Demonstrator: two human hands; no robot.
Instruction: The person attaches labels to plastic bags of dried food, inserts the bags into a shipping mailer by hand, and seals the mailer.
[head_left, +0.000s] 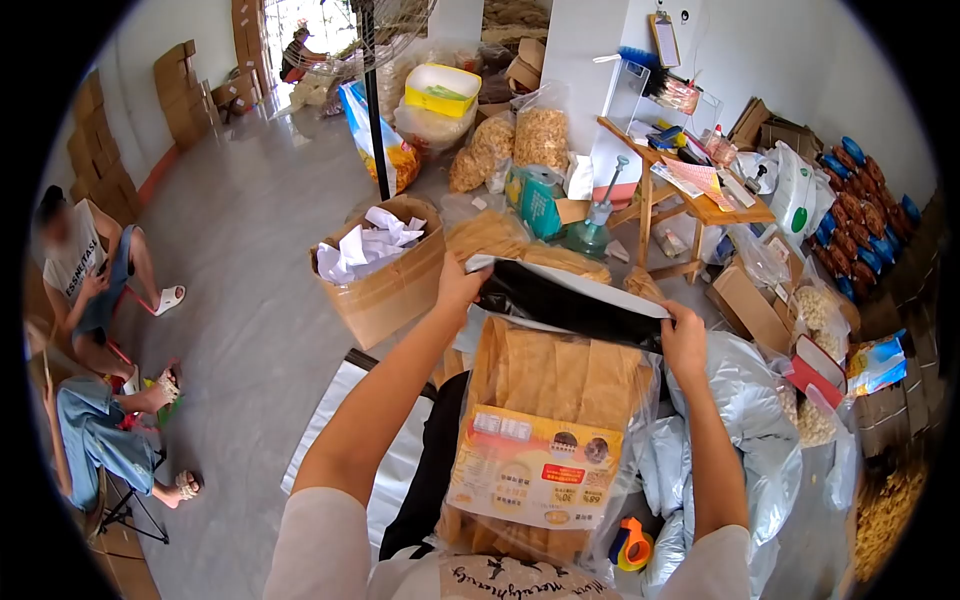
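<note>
Holding a white-and-black bag (572, 310), left grip (460, 283) and right grip (684, 338) clasp its ends near a packet (560, 375) whose label (525, 480) reads "30%"; smaller print is illegible.

The smooth grey floor (240, 300) carries an open brown cardboard box (378, 308), 1 translucent green plastic pump bottle (588, 238) and a small brown wooden worktop (738, 213), where pink-and-white printed paper sheets (704, 182) lie.
</note>
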